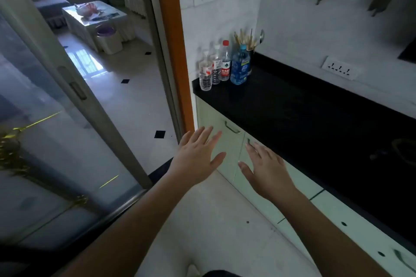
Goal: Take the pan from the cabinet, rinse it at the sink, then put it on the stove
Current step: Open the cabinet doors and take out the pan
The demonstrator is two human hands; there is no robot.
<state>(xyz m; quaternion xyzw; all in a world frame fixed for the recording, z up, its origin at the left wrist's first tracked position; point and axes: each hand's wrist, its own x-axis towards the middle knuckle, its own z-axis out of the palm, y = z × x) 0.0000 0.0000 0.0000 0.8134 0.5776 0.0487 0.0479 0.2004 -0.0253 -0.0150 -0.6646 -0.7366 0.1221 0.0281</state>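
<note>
Pale green cabinet doors (221, 141) run below a black countertop (304, 108); they are closed, and no pan is in view. A metal handle (232, 128) sits on the leftmost door. My left hand (198, 155) is stretched out flat with fingers spread, in front of that door and just left of and below the handle. My right hand (263, 168) is also flat and spread, in front of the neighbouring door, its fingertips near a second handle (249, 141). Both hands hold nothing. A stove ring (405, 148) shows faintly at the counter's right edge.
Several water bottles (225, 65) and a utensil holder (249, 51) stand at the counter's far left corner. A wall socket (340, 71) sits above the counter. A glass sliding door (56, 119) and an orange door frame (177, 51) are to the left, with a living room beyond.
</note>
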